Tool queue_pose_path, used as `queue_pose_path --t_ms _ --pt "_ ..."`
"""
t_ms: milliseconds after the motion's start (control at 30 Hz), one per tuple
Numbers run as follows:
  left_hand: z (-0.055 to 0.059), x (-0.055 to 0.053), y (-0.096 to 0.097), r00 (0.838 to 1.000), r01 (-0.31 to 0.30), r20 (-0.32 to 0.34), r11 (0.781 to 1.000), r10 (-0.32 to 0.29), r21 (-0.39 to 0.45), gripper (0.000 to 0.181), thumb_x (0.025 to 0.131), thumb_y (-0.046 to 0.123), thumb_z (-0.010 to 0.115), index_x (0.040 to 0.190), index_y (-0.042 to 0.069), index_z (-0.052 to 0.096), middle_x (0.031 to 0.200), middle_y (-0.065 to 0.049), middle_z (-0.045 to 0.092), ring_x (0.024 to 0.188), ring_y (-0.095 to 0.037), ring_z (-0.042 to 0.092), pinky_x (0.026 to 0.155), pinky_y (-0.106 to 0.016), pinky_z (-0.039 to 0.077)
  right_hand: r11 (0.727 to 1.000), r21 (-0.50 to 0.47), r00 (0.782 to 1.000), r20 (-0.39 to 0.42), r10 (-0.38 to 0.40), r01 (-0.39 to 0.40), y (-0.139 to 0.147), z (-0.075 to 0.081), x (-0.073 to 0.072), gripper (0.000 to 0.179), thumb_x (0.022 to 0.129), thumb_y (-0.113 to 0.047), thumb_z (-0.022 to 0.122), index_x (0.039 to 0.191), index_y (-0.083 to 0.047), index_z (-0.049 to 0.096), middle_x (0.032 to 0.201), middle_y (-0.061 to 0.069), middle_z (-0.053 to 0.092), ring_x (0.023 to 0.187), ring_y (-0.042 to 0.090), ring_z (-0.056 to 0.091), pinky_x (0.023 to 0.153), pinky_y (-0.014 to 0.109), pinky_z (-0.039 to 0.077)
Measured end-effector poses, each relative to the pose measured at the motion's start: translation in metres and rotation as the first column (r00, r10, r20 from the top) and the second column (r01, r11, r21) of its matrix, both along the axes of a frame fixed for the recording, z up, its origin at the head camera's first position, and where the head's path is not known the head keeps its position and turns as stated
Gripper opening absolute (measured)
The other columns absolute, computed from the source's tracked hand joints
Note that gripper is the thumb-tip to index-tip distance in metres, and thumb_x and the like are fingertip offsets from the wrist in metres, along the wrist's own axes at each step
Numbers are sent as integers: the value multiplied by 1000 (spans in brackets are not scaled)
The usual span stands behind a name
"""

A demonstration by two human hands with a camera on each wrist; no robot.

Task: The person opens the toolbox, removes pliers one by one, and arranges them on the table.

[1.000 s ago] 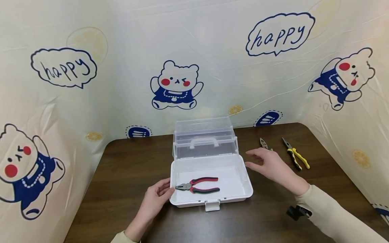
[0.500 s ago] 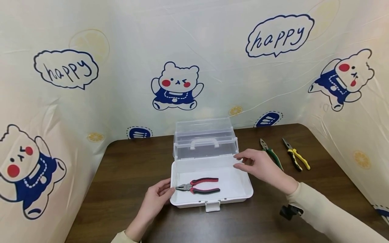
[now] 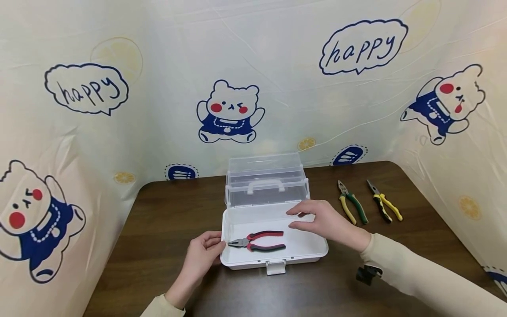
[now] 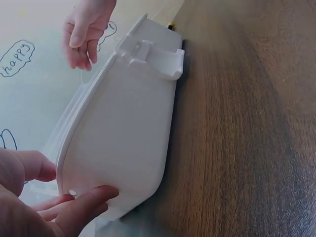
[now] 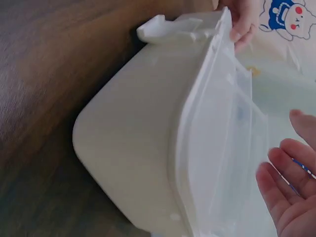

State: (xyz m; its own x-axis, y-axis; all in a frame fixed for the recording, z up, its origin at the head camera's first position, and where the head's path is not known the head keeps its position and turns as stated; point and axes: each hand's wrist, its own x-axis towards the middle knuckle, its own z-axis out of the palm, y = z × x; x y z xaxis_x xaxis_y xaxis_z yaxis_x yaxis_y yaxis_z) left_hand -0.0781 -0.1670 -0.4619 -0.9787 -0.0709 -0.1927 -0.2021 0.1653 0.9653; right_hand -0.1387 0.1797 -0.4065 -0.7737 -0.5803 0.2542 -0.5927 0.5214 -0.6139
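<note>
A white plastic toolbox (image 3: 253, 264) stands on the brown table, its clear lid section (image 3: 265, 199) raised at the back. Inside lie combination pliers (image 3: 249, 242) with red and black handles, jaws pointing left. My left hand (image 3: 200, 259) holds the box's left wall, thumb at the rim and fingers along the outside, as the left wrist view shows. Over the right part of the box hovers my right hand (image 3: 326, 222), thumb and fingers apart, holding nothing. In the right wrist view this right hand (image 5: 294, 185) appears beside the clear lid section.
To the right of the box, pliers (image 3: 346, 195) with green and yellow handles lie on the table (image 3: 166, 211). Beside them are long-nose pliers (image 3: 381, 199) with yellow and black handles. A patterned curtain (image 3: 277, 88) hangs behind and at both sides.
My right hand has moved left from beside the box to over its interior, uncovering the green and yellow pliers. My left hand stays on the left wall.
</note>
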Motion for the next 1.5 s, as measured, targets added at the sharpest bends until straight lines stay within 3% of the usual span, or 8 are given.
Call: queue_pose_path --t_ms 233,500,767,1067,1233,1500 --pt "2 -2 -2 1000 3 -12 1000 -3 -2 29 96 -3 67 124 -13 64 114 -30 72 91 -29 74 64 -38 63 993 -7 993 21 114 -114 -11 -13 -2 31 93 -28 81 121 -14 78 116 0 76 104 20 71 86 35 60" --pt "3 0 0 1000 6 11 1000 -6 -2 28 96 -4 67 123 -11 65 115 -30 72 94 -31 73 66 -37 63 977 107 976 144 166 -182 -26 -27 -4 47 94 -35 80 131 -9 73 127 2 73 117 19 68 99 38 56" --pt "0 1 2 1000 16 6 1000 -16 16 28 97 -3 66 124 -11 65 117 -30 71 97 -33 73 69 -41 64 955 129 952 190 240 -266 -35 -41 -5 60 93 -34 81 141 -3 64 131 11 70 113 27 66 100 38 54" --pt "0 1 0 1000 10 -14 1000 -10 -2 28 97 -3 67 124 -11 65 117 -30 71 99 -34 73 67 -36 63 940 218 962 131 239 -263 -50 -48 -8 60 95 -32 79 144 -1 61 135 9 68 121 20 64 106 35 51" --pt "-1 1 0 1000 14 -28 1000 -14 9 29 97 -4 66 124 -12 64 118 -31 71 99 -34 73 66 -36 63 923 260 959 85 270 -283 -60 -55 -11 59 93 -26 81 141 1 62 137 11 67 127 22 62 110 37 48" --pt "-3 3 1 999 11 -34 1000 -10 29 28 97 -4 66 124 -12 65 118 -30 71 98 -31 73 68 -40 64 895 359 962 34 271 -265 -71 -65 -14 56 88 -18 85 137 2 65 124 10 67 113 22 62 104 32 50"
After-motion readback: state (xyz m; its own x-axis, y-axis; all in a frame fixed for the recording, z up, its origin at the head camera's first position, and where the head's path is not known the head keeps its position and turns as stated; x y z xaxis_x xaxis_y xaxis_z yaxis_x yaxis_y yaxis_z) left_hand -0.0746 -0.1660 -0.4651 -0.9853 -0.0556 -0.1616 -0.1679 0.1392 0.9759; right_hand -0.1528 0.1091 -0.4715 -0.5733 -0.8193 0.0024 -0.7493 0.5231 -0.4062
